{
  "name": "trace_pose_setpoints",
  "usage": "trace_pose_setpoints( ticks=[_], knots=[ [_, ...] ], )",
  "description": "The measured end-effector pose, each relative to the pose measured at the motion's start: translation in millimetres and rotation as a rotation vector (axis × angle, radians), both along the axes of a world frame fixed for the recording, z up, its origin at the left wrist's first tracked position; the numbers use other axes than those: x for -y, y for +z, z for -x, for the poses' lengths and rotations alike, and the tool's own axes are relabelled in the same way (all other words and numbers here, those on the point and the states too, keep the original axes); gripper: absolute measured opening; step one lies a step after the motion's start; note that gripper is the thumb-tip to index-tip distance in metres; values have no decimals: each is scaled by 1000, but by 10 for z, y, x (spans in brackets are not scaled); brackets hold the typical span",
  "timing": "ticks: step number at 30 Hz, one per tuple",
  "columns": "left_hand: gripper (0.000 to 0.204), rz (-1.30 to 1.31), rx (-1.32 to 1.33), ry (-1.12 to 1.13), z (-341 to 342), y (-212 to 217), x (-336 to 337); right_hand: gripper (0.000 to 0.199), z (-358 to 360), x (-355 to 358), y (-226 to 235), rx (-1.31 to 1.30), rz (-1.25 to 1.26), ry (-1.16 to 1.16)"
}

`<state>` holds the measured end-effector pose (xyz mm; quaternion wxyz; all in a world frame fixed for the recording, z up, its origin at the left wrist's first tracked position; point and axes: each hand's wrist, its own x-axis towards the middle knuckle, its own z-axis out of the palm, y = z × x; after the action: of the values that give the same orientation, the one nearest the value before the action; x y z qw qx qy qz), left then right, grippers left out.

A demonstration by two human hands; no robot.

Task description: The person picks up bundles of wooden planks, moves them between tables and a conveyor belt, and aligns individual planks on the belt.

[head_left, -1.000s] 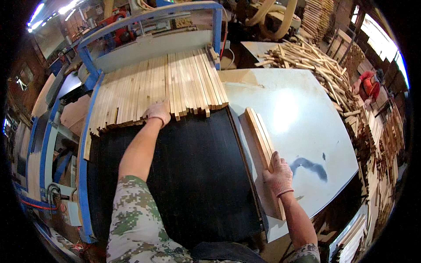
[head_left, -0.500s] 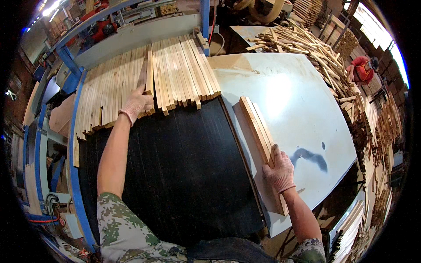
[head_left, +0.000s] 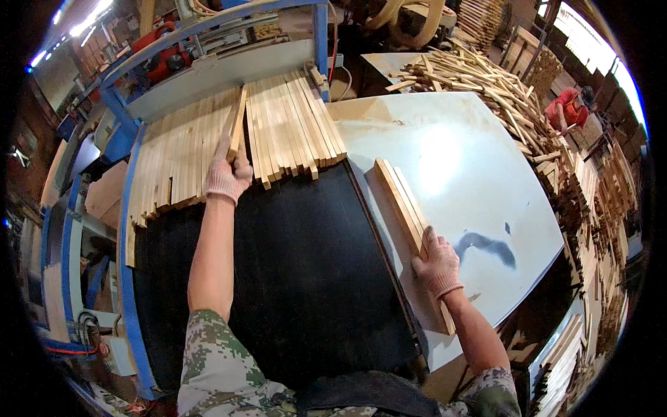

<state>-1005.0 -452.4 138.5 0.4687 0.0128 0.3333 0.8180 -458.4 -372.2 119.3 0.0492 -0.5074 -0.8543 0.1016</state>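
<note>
- Wooden strips (head_left: pixel 404 203), a small stack, lie on the pale table (head_left: pixel 479 167) at the right, running from near to far along its left edge, just beside the black belt.
- The right hand (head_left: pixel 436 262), gloved, rests on the near part of that stack, fingers curled over the strips and pressing them; the stack's near end passes under the wrist.
- The black conveyor belt (head_left: pixel 292 278) fills the middle, framed by a blue rail (head_left: pixel 129 278) on the left.
- The left hand (head_left: pixel 228 175), also gloved, reaches across the belt to its far end and is closed around a single strip (head_left: pixel 235 128), which stands on edge, raised above its neighbours.
- A wide row of strips (head_left: pixel 278 132) lies flat side by side across the far end of the belt, parted into a left and a right group by the lifted strip.
- Behind the row stands a grey machine hood (head_left: pixel 222 69) in a blue frame.
- Far right, a loose heap of wooden sticks (head_left: pixel 479 90) lies beyond the table, and a person in red (head_left: pixel 566 111) stands beside it.
</note>
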Motion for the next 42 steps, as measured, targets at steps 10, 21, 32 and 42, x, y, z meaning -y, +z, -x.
trace_pose_setpoints(
  ticks=[10,21,32,42],
  knots=[
    [26,789,-992,244,-837,149,726,85,-26,-2,-38,1,9,-3],
    [34,1287,-1289,117,-851,89,437,87,-42,-33,-68,2,8,-13],
    [40,1369,-1281,15,-924,310,156,83,-46,17,3,-19,18,1],
    [44,1545,-1577,-354,-621,-184,14,84,-20,-2,-35,-10,17,3]
  ],
)
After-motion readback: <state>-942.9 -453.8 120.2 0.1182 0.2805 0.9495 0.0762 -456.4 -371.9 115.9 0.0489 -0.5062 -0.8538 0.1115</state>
